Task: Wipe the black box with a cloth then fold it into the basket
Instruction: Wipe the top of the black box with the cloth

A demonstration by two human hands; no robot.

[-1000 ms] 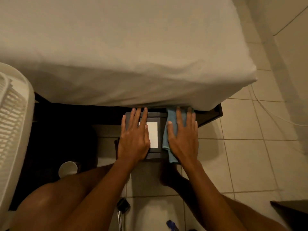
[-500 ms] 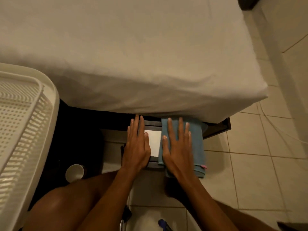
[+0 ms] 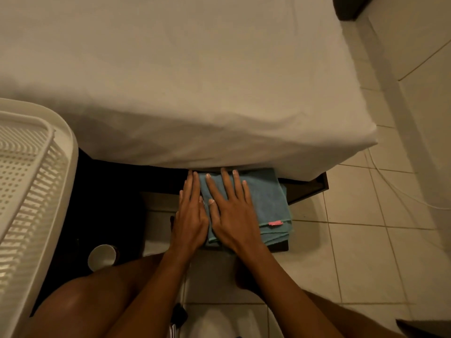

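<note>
Since the earlier frames the folded blue microfibre cloth (image 3: 266,203) has spread leftward: it now covers nearly the whole top of the low black box (image 3: 280,247), hiding the white label that showed between the hands before. Right hand (image 3: 234,215) has shifted left with it and now lies flat on the cloth, fingers spread wide, palm down, pressing rather than gripping. Left hand (image 3: 190,215) flat on the box's left edge, fingers together and straight, its thumb side touching the cloth edge; nothing is held in it.

Cloth shows a small pink tag (image 3: 275,223) near its front right corner. Box sits on the pale tiled floor (image 3: 366,252), its far end tucked under the overhang of the white-sheeted bed (image 3: 183,81). White perforated plastic basket (image 3: 31,191) at left, well apart from the cloth. A white cup (image 3: 101,257) lies on the floor near the person's left knee.
</note>
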